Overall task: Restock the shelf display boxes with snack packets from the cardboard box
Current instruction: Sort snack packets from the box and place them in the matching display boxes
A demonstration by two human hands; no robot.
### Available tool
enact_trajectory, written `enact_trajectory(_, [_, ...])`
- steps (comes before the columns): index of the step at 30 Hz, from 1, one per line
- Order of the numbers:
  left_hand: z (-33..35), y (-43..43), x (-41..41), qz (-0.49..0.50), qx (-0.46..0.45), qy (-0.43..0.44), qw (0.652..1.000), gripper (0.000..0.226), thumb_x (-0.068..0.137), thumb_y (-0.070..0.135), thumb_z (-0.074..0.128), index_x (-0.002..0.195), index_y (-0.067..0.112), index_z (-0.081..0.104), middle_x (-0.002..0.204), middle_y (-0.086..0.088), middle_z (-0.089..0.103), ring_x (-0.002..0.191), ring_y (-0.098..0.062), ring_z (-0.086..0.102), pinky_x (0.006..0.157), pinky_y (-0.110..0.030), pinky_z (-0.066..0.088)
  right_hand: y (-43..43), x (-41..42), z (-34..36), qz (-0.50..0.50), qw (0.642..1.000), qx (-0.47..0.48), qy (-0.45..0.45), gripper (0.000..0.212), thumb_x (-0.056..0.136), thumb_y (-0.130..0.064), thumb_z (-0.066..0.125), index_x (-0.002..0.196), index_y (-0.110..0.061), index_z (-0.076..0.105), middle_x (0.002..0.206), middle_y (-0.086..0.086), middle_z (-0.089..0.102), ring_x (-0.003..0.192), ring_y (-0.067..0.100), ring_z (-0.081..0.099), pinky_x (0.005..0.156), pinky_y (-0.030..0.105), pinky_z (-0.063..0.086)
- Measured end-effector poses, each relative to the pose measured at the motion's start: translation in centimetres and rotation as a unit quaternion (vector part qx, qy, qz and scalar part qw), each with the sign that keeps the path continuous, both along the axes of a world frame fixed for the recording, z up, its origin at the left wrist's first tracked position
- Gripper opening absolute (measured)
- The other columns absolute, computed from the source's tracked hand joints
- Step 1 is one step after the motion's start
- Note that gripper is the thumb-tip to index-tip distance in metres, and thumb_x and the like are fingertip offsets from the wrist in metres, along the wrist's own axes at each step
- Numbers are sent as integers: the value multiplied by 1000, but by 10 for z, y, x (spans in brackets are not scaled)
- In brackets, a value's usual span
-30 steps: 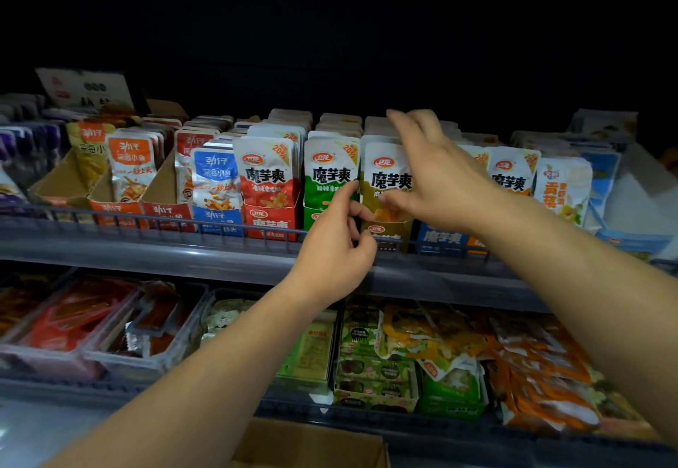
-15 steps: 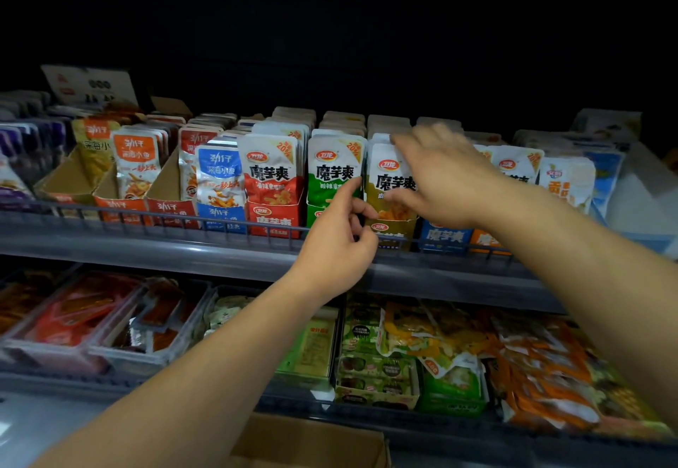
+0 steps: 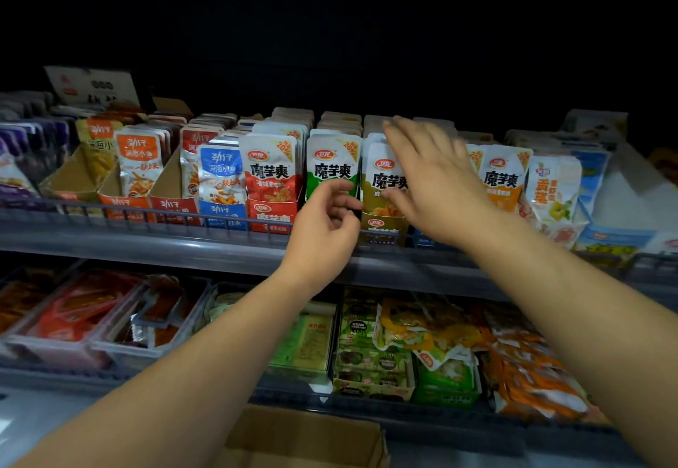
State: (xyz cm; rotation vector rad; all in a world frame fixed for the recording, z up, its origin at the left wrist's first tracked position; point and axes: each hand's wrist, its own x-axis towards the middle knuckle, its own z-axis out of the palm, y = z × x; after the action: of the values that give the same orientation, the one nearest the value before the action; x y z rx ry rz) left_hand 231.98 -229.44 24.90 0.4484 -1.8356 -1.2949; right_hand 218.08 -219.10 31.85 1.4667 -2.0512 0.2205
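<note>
Right hand (image 3: 436, 189) has dropped from packet tops; open, spread flat on olive snack packets (image 3: 381, 181), 3 o'clock of green packets (image 3: 332, 170). Left hand (image 3: 323, 225) curled below those, grip unclear. Packets likely light, floppy, slick: pinch top seam. Cardboard box (image 3: 304, 438) at 6 o'clock.

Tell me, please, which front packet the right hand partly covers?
The olive-brown packet, right of the green packet: the open right hand covers its right half, whereas the left hand overlaps the green one.

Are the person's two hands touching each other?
Apart. The head view shows a strip of the olive snack packet between the left hand and the right hand.
</note>
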Motion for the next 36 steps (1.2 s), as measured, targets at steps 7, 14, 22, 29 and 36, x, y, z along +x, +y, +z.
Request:
enact_trajectory(7, [5, -3, 27, 34, -36, -34, 998, 25, 95, 2, 58, 112, 21, 62, 103, -2, 68, 93, -13, 65, 83, -22, 56, 37, 33, -39, 76, 982, -145, -95, 29, 93, -23, 63, 119, -10, 62, 116, 5, 57, 112, 24, 50, 95, 39, 44])
enact_trajectory(14, [-57, -6, 101, 98, -85, -177, 976, 3, 96, 19, 65, 95, 18, 67, 78, 8, 64, 68, -4, 57, 68, -22, 48, 50, 88, -142, 100, 951, 6, -292, 22, 96, -34, 60, 114, -21, 64, 101, -10, 59, 94, 12, 58, 78, 32, 51])
enact_trajectory(22, [-213, -2, 209, 94, -63, -418, 902, 4, 93, 21, 67, 96, 19, 70, 87, 0, 70, 83, -23, 67, 75, -33, 52, 45, 151, -303, 69, 897, 223, -375, 28, 97, -42, 56, 120, -25, 61, 114, -7, 59, 106, 14, 57, 78, 30, 49])
enact_trajectory(29, [-311, 7, 240, -29, 19, -578, 815, 9, 95, 23, 65, 101, 28, 68, 105, 3, 71, 99, -18, 65, 91, -33, 51, 55, 183, -424, 10, 774, 408, -485, 34, 96, -30, 64, 128, -18, 61, 125, 2, 63, 109, 18, 60, 90, 30, 49])
enact_trajectory(36, [-399, 3, 219, -79, 151, -665, 727, 9, 99, 24, 62, 108, 23, 64, 110, 0, 65, 104, -19, 61, 90, -33, 50, 57, 195, -509, -72, 682, 450, -572, 50, 87, -33, 76, 130, -14, 60, 129, 5, 63, 114, 24, 60, 98, 41, 51])
